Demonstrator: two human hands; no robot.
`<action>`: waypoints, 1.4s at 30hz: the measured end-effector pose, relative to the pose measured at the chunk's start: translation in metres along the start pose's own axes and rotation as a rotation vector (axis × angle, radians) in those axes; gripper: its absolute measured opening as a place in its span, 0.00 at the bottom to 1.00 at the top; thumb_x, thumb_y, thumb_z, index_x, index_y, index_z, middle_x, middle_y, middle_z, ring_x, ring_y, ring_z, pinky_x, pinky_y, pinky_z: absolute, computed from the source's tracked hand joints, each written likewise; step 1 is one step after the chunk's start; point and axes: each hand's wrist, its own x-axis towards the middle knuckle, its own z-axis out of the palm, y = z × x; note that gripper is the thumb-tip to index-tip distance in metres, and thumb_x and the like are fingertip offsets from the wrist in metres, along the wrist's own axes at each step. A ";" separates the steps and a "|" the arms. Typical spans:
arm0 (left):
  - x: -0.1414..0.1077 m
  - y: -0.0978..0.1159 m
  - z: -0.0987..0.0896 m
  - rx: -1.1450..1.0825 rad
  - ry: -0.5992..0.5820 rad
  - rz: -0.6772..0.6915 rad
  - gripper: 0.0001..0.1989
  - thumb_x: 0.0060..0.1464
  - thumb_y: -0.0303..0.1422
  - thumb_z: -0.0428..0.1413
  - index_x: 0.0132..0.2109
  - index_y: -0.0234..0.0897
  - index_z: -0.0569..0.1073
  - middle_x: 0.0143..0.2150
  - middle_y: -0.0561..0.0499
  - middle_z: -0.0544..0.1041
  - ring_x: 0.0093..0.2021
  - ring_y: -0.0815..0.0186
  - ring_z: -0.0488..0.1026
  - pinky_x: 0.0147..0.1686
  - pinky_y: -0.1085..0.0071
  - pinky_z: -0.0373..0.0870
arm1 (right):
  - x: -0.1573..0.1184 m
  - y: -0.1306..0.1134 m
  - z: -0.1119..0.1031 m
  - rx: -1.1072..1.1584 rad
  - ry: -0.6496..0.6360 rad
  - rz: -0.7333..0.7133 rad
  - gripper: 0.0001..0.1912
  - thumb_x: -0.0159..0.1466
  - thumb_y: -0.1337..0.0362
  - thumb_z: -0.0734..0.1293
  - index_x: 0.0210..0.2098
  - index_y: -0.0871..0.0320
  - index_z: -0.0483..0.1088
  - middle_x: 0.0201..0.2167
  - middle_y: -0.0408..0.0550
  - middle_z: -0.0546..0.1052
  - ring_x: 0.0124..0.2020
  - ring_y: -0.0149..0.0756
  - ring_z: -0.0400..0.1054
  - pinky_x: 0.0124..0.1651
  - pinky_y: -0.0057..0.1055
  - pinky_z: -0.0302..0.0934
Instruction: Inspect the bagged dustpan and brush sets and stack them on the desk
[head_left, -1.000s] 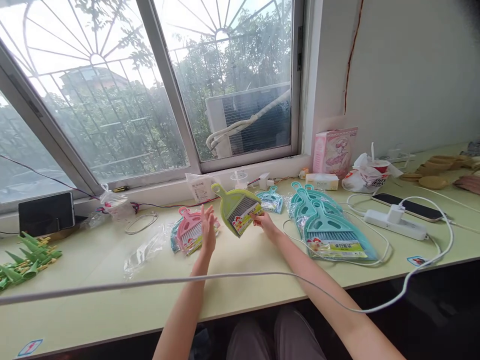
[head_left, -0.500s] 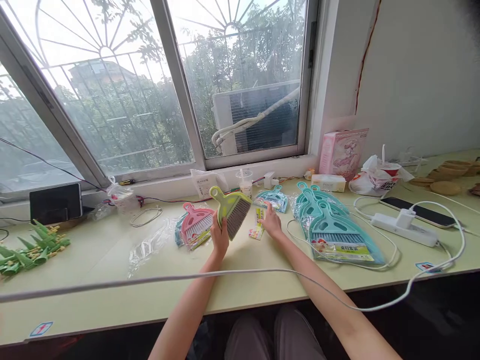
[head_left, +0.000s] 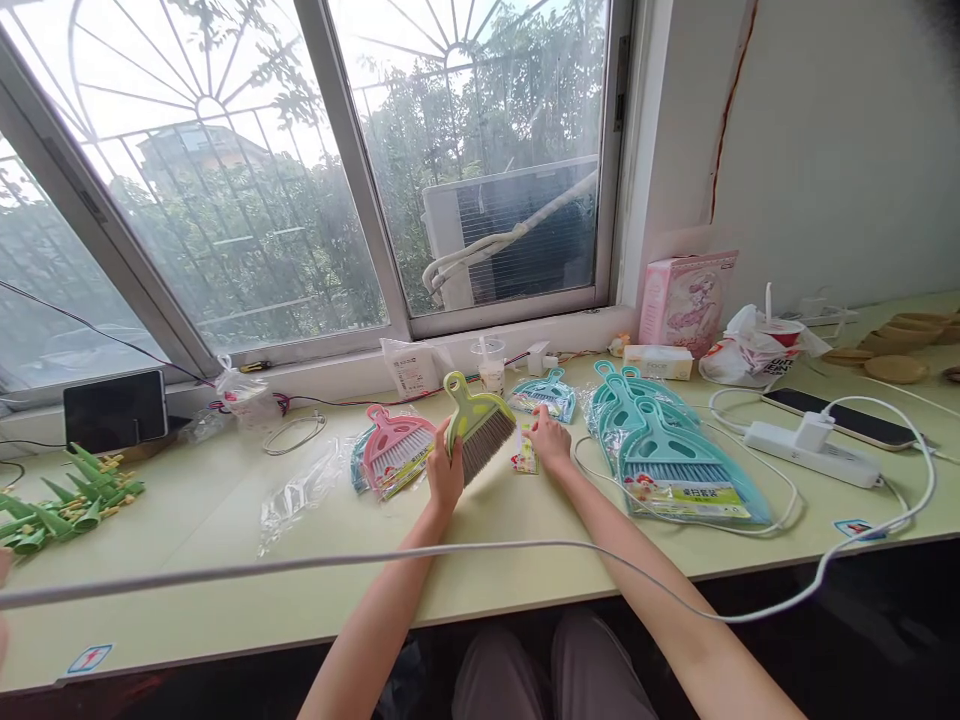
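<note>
My left hand (head_left: 445, 468) is wrapped round a green hand brush (head_left: 466, 408), tilted with its handle loop up and its dark bristles facing down to the right. Just right of the bristles, my right hand (head_left: 550, 442) has its fingers closed at the edge of a small printed yellow-green card (head_left: 526, 458), partly hidden by them. A pink dustpan and brush set (head_left: 394, 448) in clear wrapping lies left of the brush, over a teal one. Wrapped teal sets (head_left: 675, 455) are stacked to the right, and a smaller blue-teal set (head_left: 551, 396) lies behind my right hand.
A white cable (head_left: 300, 568) crosses in front of my forearms to a power strip (head_left: 806, 452) at right, near a phone (head_left: 838, 418). Clear plastic wrapping (head_left: 300, 495) and green leaf-like pieces (head_left: 71, 505) lie left. A lidded cup (head_left: 491, 368) stands by the window.
My left hand has shifted slightly right with the green brush. The card has turned and moved a little right under my right hand, more of it now covered.
</note>
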 end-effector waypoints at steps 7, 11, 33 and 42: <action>0.000 -0.001 0.002 -0.021 0.023 0.018 0.20 0.67 0.41 0.43 0.61 0.40 0.63 0.39 0.48 0.79 0.32 0.63 0.75 0.34 0.67 0.68 | -0.024 -0.035 -0.005 0.263 0.060 -0.302 0.15 0.71 0.53 0.57 0.46 0.54 0.68 0.45 0.49 0.76 0.33 0.37 0.72 0.34 0.31 0.59; -0.003 0.000 0.003 -0.026 -0.074 0.145 0.21 0.66 0.42 0.43 0.62 0.40 0.62 0.52 0.42 0.77 0.45 0.59 0.77 0.43 0.63 0.72 | -0.044 -0.055 0.008 0.408 -0.047 -0.373 0.16 0.67 0.51 0.61 0.50 0.52 0.66 0.50 0.50 0.72 0.40 0.40 0.73 0.38 0.34 0.65; 0.000 0.000 -0.006 0.032 -0.248 0.316 0.21 0.63 0.40 0.48 0.61 0.39 0.65 0.51 0.41 0.76 0.51 0.56 0.75 0.48 0.60 0.72 | -0.030 -0.057 -0.003 0.889 -0.257 -0.173 0.19 0.51 0.59 0.70 0.41 0.54 0.69 0.44 0.47 0.72 0.39 0.39 0.76 0.38 0.36 0.73; 0.015 -0.007 -0.011 -0.088 -0.005 0.108 0.17 0.65 0.36 0.42 0.55 0.38 0.69 0.40 0.44 0.79 0.37 0.59 0.77 0.38 0.63 0.72 | -0.031 -0.058 -0.011 0.869 -0.217 -0.199 0.19 0.49 0.61 0.71 0.40 0.56 0.71 0.46 0.50 0.72 0.39 0.39 0.75 0.37 0.35 0.75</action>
